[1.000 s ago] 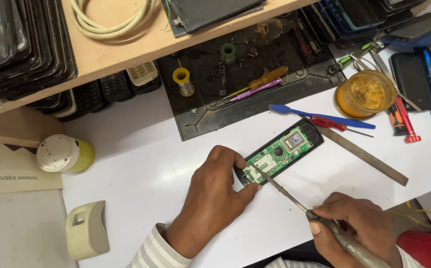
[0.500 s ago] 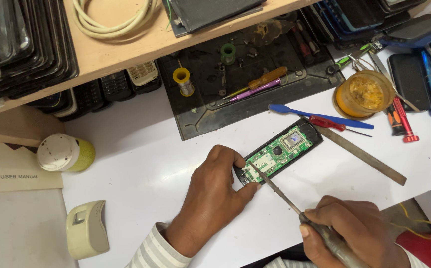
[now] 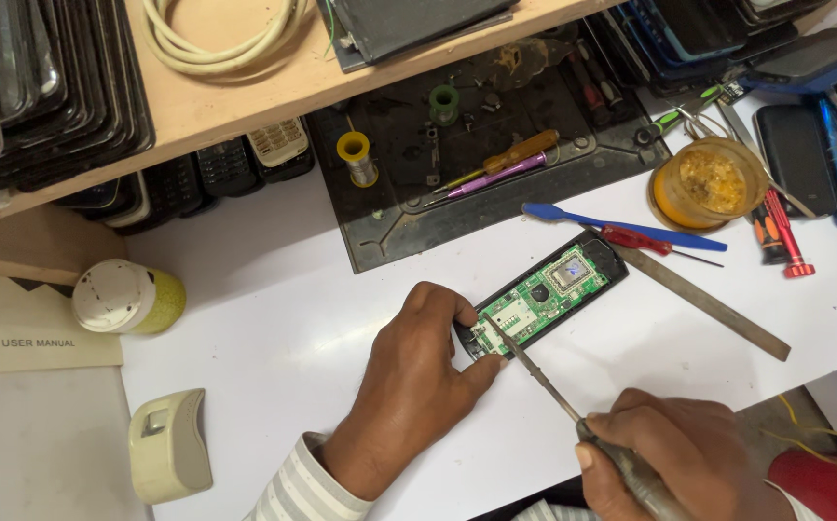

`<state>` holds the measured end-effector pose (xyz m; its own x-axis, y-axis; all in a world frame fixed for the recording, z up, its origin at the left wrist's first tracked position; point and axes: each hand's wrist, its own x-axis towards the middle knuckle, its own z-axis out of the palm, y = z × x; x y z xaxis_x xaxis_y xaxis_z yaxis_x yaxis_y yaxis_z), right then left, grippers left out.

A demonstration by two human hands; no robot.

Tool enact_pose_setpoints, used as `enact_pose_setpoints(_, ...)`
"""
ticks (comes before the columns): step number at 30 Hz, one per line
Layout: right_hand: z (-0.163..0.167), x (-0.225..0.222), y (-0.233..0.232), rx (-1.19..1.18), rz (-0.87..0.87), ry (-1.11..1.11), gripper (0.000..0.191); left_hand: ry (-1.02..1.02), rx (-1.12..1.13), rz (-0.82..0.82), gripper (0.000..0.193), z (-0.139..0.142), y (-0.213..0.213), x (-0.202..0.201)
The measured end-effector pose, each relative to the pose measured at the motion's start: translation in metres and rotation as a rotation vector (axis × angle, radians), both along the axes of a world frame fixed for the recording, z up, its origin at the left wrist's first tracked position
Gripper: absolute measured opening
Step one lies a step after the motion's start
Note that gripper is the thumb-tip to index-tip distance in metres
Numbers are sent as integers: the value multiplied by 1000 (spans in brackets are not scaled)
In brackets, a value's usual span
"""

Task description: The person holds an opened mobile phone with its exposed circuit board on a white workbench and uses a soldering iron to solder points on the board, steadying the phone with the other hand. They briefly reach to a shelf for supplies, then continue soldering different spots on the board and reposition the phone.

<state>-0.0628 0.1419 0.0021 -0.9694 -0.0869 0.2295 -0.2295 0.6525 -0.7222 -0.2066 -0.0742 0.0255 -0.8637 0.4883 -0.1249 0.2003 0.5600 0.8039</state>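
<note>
An opened mobile phone [image 3: 544, 294] with its green circuit board [image 3: 548, 292] exposed lies slanted on the white table [image 3: 274, 318], just right of the frame's centre. The left hand [image 3: 409, 386] pinches the phone's lower-left end between thumb and fingers. The right hand [image 3: 674, 463], at the lower right of the frame, is clenched around the handle of a soldering iron [image 3: 573, 410]; its thin tip meets the board's lower-left end.

Just beyond the phone's upper-right end lie a blue plastic tool [image 3: 621, 224], a red-handled screwdriver [image 3: 635, 239] and a flat metal file [image 3: 703, 301], close together. A black work mat [image 3: 495, 164] with a yellow solder spool [image 3: 356, 154] crowds the upper centre. Bare table stretches left of the left hand, out to a cream plastic casing [image 3: 167, 444] near the lower-left edge.
</note>
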Motion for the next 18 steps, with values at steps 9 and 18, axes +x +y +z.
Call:
enact_pose_setpoints(9, -7, -4, 17, -75, -69, -101, 22, -20, -18, -10, 37, 0, 0, -1)
enact_pose_setpoints(18, -4, -2, 10, -16, -74, -96, 22, -4, 3, 7, 37, -1, 0, 0)
